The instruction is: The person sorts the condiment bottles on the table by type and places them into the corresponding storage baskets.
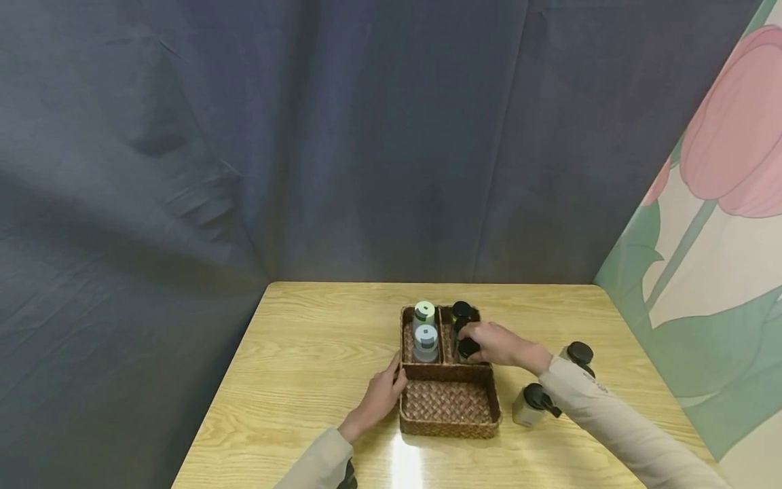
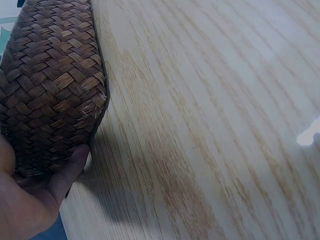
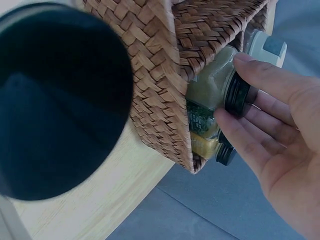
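A woven brown basket (image 1: 449, 429) with three compartments stands on the wooden table. My right hand (image 1: 497, 343) reaches into its rear right compartment and pinches a clear jar (image 3: 207, 85) by its black lid (image 3: 236, 95) between thumb and fingers. Beside that jar are a jar with dark green contents (image 3: 200, 119) and one with yellow contents (image 3: 202, 146). Two pale-lidded jars (image 1: 425, 336) stand in the rear left compartment. Against the basket's left wall rests my left hand (image 1: 380, 394), one extended finger (image 2: 70, 170) touching the wall near its base.
Right of the basket, a jar with a black lid (image 1: 527, 407) stands on the table (image 1: 293, 367). Farther right are more black-lidded jars (image 1: 579, 352), partly behind my right sleeve. A dark curtain (image 1: 391, 149) hangs behind the table, and a flower-patterned wall (image 1: 727, 285) borders its right.
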`<state>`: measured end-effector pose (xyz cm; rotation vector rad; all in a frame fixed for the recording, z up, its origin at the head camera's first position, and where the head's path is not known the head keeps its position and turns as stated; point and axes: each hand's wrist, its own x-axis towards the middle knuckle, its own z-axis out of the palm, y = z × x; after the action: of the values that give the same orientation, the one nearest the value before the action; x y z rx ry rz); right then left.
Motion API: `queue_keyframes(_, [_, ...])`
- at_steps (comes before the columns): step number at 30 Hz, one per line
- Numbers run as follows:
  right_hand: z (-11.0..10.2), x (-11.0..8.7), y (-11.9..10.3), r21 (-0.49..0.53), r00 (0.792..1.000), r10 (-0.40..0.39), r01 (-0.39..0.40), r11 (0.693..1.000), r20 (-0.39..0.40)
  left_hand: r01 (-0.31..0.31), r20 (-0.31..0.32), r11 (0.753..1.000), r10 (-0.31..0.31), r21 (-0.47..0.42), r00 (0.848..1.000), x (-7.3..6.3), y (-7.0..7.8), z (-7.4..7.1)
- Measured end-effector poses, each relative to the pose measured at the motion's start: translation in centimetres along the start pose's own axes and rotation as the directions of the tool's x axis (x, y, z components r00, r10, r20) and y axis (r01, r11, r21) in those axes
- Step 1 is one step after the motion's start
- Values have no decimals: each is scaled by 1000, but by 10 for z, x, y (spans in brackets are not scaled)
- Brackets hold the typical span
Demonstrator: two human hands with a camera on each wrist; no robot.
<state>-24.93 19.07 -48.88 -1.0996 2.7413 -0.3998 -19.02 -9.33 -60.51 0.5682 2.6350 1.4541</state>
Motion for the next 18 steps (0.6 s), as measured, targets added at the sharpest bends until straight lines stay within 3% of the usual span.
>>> queue_keyframes(7, [3, -1, -1, 29, 1000, 29, -29, 999, -1, -5, 7, 1000, 5, -9, 1000, -1, 2, -1])
queue_keyframes(18, [5, -5, 3, 16, 999, 4, -3, 1000, -53, -6, -7, 1000, 6, -12, 1000, -2, 3, -1])
